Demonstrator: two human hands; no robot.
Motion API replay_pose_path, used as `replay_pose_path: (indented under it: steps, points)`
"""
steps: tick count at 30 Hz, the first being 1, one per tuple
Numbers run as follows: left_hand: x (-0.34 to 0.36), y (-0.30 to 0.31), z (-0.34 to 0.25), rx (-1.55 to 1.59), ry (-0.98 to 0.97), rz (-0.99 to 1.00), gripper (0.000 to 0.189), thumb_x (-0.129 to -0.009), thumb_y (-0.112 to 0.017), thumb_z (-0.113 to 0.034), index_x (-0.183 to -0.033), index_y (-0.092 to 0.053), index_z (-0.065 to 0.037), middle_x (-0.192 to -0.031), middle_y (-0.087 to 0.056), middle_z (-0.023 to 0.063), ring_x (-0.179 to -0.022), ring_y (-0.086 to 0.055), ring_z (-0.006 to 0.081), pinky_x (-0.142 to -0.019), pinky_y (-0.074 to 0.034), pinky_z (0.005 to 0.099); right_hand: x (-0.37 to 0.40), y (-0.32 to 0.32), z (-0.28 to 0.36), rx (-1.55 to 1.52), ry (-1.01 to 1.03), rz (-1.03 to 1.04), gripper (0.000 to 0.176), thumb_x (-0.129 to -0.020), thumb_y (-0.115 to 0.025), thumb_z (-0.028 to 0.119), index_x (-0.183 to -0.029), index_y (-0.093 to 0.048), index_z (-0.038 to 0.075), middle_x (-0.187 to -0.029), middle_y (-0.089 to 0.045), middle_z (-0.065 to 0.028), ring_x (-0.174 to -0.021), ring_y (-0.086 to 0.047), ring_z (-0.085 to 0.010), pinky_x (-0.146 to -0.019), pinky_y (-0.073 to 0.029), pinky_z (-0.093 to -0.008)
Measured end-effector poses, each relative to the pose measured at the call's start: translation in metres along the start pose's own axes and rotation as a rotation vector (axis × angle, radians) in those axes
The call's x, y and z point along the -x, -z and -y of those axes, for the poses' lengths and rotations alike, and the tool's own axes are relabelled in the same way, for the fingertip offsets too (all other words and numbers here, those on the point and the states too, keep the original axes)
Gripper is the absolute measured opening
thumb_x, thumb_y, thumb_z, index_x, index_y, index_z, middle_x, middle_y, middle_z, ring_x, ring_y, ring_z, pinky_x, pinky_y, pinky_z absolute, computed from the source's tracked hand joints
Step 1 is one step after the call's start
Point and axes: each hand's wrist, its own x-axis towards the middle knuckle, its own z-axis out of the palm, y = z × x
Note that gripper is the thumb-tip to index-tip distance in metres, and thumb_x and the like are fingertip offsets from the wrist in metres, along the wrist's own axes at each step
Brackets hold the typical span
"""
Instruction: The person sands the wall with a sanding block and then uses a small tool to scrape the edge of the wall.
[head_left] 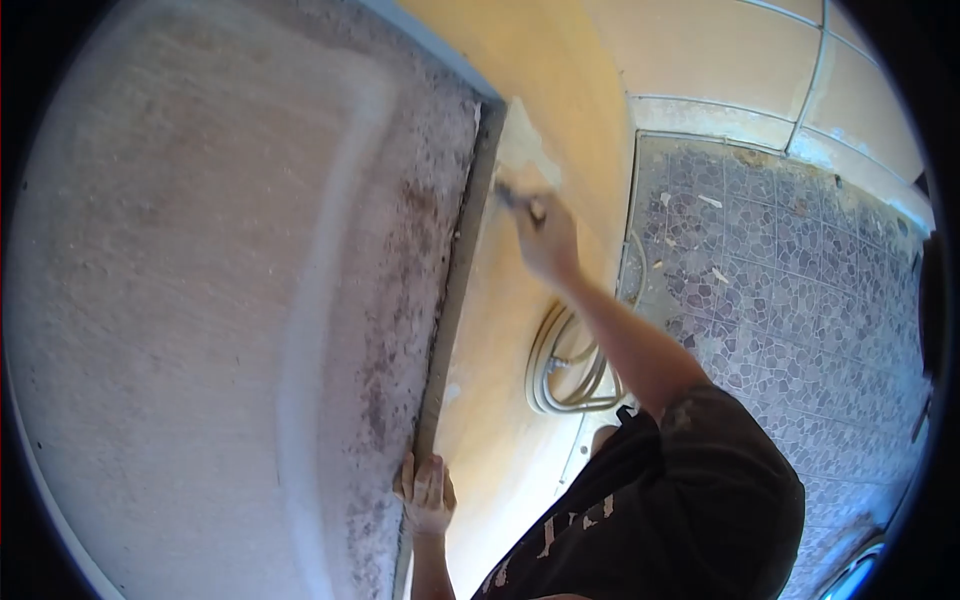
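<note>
My right hand [545,235] is closed around a small scraper-like tool [506,193], whose dark end meets the yellow wall [500,290] beside a grey edge strip [462,280]. Just above the hand, a pale bare patch [525,140] shows in the yellow paint. My left hand [428,492] rests lower down on the same strip, its fingers bent over the edge and holding it. Left of the strip lies a broad greyish surface [220,270] with dark mottled stains along its border. The exact shape of the tool is blurred.
A coiled beige hose [545,365] is against the yellow wall, under my right forearm. At the right, a stone-patterned tiled floor [770,270] carries several pale flakes. Beige wall tiles [730,60] stand at the top right. Part of a round blue-rimmed object [862,570] shows at the bottom right.
</note>
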Motion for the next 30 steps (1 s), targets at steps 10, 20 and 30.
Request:
replay_pose_path:
  steps: [10, 20, 30]
  points:
    - [0.008, -0.003, -0.001, -0.121, 0.014, -0.007, 0.046, -0.09, -0.075, -0.016, -0.135, -0.063, -0.013, -0.13, -0.064, 0.0027, -0.128, -0.057, 0.0311, -0.099, -0.041, 0.0476, 0.14, 0.008, 0.031, -0.19, 0.126, 0.105, 0.028, -0.093, -0.065, 0.003, -0.121, -0.062, 0.001, -0.11, -0.061, -0.0221, -0.101, -0.063, -0.0385, -0.091, -0.05, -0.0418]
    - [0.012, -0.013, -0.018, -0.237, 0.062, 0.006, 0.045, -0.091, -0.071, -0.019, -0.136, -0.065, -0.016, -0.135, -0.062, 0.002, -0.131, -0.055, 0.0298, -0.105, -0.037, 0.0475, 0.115, 0.116, 0.011, -0.117, -0.16, 0.68, 0.027, -0.09, -0.073, 0.008, -0.114, -0.063, 0.002, -0.11, -0.063, -0.0159, -0.097, -0.063, -0.025, -0.088, -0.05, -0.0363]
    - [-0.065, -0.047, -0.259, 0.86, 1.094, -0.299, 0.072, -0.09, -0.076, -0.021, -0.151, -0.044, 0.001, -0.135, -0.062, 0.0189, -0.128, -0.056, 0.0327, -0.108, -0.041, 0.0449, 0.134, 0.218, 0.017, -0.272, -0.823, 0.966, 0.03, -0.098, -0.068, 0.019, -0.119, -0.066, -0.002, -0.103, -0.07, -0.0113, -0.089, -0.072, -0.0175, -0.064, -0.06, -0.0279]
